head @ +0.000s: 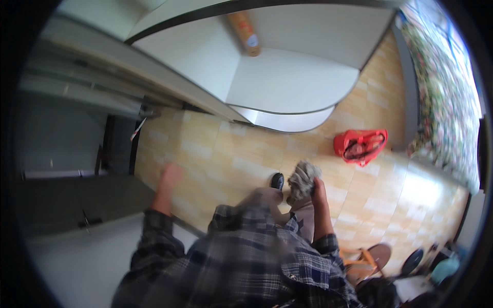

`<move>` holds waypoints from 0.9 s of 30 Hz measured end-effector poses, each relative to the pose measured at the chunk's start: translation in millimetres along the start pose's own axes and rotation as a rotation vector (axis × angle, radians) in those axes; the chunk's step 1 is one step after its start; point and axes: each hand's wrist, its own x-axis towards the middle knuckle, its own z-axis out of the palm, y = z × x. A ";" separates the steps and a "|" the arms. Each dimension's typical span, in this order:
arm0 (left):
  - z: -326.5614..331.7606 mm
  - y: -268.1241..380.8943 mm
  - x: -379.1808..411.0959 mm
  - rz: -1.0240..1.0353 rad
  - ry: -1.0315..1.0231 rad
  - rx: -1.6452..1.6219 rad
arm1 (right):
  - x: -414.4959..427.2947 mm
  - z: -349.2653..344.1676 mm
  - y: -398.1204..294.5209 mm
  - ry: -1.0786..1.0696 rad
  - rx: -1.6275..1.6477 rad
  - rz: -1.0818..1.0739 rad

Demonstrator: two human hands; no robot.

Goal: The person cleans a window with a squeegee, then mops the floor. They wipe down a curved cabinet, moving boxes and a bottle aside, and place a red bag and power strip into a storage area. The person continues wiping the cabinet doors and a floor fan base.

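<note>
My right hand [318,191] grips a crumpled grey cloth [302,180] in front of my right leg. My left hand [171,175] hangs out to the left over the tiled floor [242,154]; it is blurred, and no object shows in it. Between the two hands, a black shoe [277,181] is on the floor. Ahead of me stands a white shelf unit with a rounded shelf [289,84], on which an orange-brown cylinder [246,34] lies in the back corner.
A red bag [360,146] sits on the floor ahead to the right. Beyond it is a bed with a floral cover [443,104]. A wooden chair or stool [360,261] stands at the lower right. A dark doorway [115,146] and a white surface [96,261] are on the left.
</note>
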 end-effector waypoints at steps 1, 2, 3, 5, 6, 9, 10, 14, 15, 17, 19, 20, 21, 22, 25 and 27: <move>10.9 -15.8 19.0 -0.170 -0.299 -0.028 | 10.6 22.1 0.4 0.033 -0.018 0.050; 52.8 -66.5 50.6 -0.305 -0.255 0.092 | 20.4 22.5 -4.5 -0.033 -0.195 0.077; 101.7 -113.9 73.8 -0.453 -0.219 0.208 | 19.2 28.7 -12.0 -0.127 -0.162 0.139; 302.6 -201.0 63.4 -0.621 -0.382 0.242 | 2.3 27.3 -29.7 -0.062 -0.078 0.198; 348.4 -202.4 43.4 -0.666 -0.380 0.150 | 3.2 32.7 -30.6 -0.049 -0.286 0.190; 315.8 -220.3 54.8 -0.492 -0.512 0.571 | -1.0 39.6 -22.1 0.110 -0.930 -0.044; 323.2 -232.2 55.2 -0.548 -0.406 0.523 | -2.1 25.7 -16.5 0.262 -1.167 -0.146; 449.6 -242.8 27.7 -0.764 -0.089 0.318 | -4.1 -33.3 10.0 0.489 -0.232 -0.044; 448.5 -253.2 35.6 -0.818 0.033 0.267 | 3.1 -33.7 13.7 0.479 -0.111 -0.078; 440.1 -278.6 54.9 -0.709 -0.075 0.403 | 14.3 -35.8 18.5 0.453 0.118 -0.137; 429.3 -302.0 86.4 -0.541 -0.180 0.566 | 39.5 -42.5 32.9 0.315 0.041 -0.175; 454.2 -314.4 98.5 -0.516 -0.243 0.645 | 59.0 -54.4 51.2 0.301 -0.031 -0.265; 472.3 -329.8 114.5 -0.416 -0.279 0.702 | 78.3 -63.1 63.6 0.279 -0.107 -0.355; 485.9 -356.7 133.9 -0.343 -0.339 0.751 | 87.5 -76.7 62.9 0.276 0.014 -0.240; 501.2 -389.7 217.4 -0.164 -0.398 0.981 | 129.2 -83.6 71.7 0.484 -0.206 -0.351; 525.5 -404.9 273.3 -0.006 -0.413 0.910 | 143.0 -81.2 58.2 0.554 -0.142 -0.189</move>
